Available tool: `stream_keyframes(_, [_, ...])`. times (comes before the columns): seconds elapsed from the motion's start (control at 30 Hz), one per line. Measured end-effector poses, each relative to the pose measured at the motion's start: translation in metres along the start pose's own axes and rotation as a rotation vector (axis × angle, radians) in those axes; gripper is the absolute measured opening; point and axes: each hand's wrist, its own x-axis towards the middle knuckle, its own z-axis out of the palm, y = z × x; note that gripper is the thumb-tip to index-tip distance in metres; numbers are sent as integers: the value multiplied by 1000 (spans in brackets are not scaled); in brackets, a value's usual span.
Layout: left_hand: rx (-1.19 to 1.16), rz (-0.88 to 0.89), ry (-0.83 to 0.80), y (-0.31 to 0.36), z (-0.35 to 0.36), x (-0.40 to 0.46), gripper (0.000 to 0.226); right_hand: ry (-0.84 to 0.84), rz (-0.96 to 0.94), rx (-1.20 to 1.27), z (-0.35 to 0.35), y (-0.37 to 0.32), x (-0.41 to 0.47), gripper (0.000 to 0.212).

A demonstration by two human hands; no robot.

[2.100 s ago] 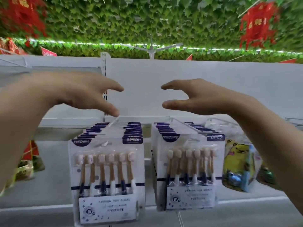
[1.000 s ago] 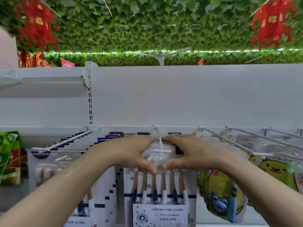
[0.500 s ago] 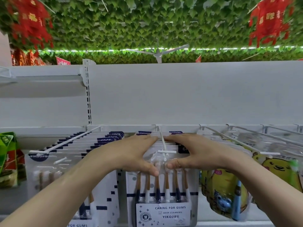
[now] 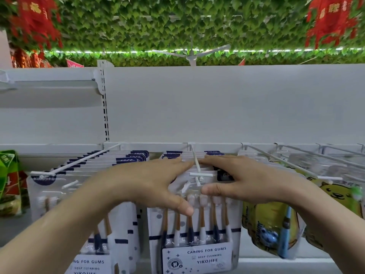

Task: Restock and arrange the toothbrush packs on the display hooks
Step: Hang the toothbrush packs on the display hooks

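Toothbrush packs (image 4: pixel 195 224): hung in a row on centre hook (image 4: pixel 195 165), faces forward, brushes upright, long axis vertical. Judged light, stiff-carded, slick film; best taken at top corners beside hook. Left hand (image 4: pixel 150 182) and right hand (image 4: pixel 243 180) spread wide, fingers on pack tops, thumbs on front pack.

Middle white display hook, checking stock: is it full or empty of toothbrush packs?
Full: the white display hook carries a row of clear toothbrush packs up to its tip.
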Motion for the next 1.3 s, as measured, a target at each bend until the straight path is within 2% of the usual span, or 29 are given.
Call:
stream_keyframes(0.13, [-123, -34, 40, -14, -12, -4, 103, 32, 56, 54, -7, 2, -3, 92])
stream_keyframes(0.37, [-11, -31, 7, -5, 4, -6, 102, 11, 37, -81, 10, 2, -9, 79])
stream_keyframes(0.9, [-42, -29, -29, 0, -1, -18, 103, -16, -4, -102, 4, -10, -21, 84])
stream_keyframes(1.07, [-26, -85, -21, -1, -1, -8, 107, -20, 2, -105, 2, -11, -12, 87])
stream_keyframes(1.3, [-57, -63, 10, -1, 1, -6, 106, -1, -3, -107, 3, -11, -11, 85])
